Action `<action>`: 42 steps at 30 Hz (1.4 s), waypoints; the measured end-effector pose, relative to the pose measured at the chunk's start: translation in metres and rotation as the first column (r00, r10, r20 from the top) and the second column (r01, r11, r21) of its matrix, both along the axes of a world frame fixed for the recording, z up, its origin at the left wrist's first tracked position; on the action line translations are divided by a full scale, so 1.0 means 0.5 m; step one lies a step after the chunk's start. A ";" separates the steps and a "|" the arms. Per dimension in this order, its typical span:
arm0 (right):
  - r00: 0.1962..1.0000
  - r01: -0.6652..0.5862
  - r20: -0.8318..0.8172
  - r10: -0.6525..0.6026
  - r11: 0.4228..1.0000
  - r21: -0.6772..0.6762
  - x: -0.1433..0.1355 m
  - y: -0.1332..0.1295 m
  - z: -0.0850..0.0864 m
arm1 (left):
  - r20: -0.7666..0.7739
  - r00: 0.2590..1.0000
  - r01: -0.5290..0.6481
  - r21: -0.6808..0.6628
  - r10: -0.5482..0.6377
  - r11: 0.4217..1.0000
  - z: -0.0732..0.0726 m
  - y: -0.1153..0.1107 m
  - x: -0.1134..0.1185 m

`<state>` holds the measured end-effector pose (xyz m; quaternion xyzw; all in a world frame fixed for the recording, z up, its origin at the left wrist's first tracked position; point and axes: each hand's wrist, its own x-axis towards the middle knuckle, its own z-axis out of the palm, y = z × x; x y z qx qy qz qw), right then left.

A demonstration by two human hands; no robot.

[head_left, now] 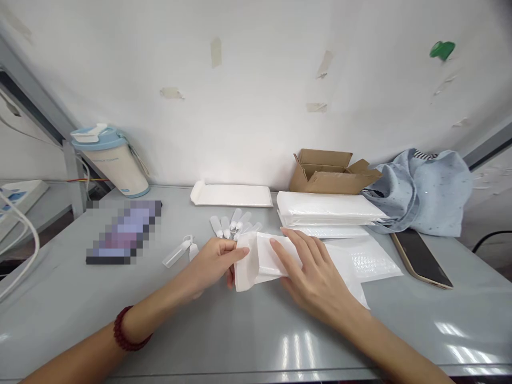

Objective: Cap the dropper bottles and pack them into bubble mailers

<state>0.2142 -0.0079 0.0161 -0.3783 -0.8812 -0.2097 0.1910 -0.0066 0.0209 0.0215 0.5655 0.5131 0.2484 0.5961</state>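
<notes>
A white padded envelope (pixel 276 261) is held above the table between my two hands, its flap end toward the left. My left hand (pixel 216 260) pinches the flap between thumb and fingers. Over the envelope's body my right hand (pixel 310 266) is wrapped, fingers on its upper face and its far end hidden beneath the palm. Just behind the left hand lies a bunch of small translucent white plastic pieces (pixel 226 226). A further clear piece with a white cap (pixel 176 255) rests left of that hand, partly covered by it.
Stacked padded envelopes (pixel 324 205) sit at the right, in front of an open cardboard box (pixel 332 178). Another envelope (pixel 236 195) lies by the wall. Around them are a tumbler (pixel 116 165), a blurred-out phone (pixel 126 232), another phone (pixel 422 258) and a light-blue cloth bag (pixel 432 186).
</notes>
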 end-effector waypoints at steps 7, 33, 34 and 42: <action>0.985 -0.066 0.165 0.060 0.997 0.030 -0.018 -0.013 -0.013 | 0.090 0.990 -0.101 -0.041 0.104 0.994 -0.019 -0.007 0.004; 0.993 -0.116 -0.020 0.120 0.983 0.143 -0.018 -0.011 -0.021 | -0.392 0.918 0.366 0.895 0.057 0.257 -0.039 -0.045 0.030; 0.989 -0.132 -0.041 0.139 0.980 0.146 -0.018 -0.011 -0.019 | -0.429 0.899 0.410 0.896 0.092 0.169 -0.045 -0.043 0.029; 0.935 -0.270 -0.173 0.311 0.936 0.225 -0.015 -0.030 -0.008 | -0.453 0.829 0.531 0.822 0.329 -0.205 -0.059 -0.043 0.025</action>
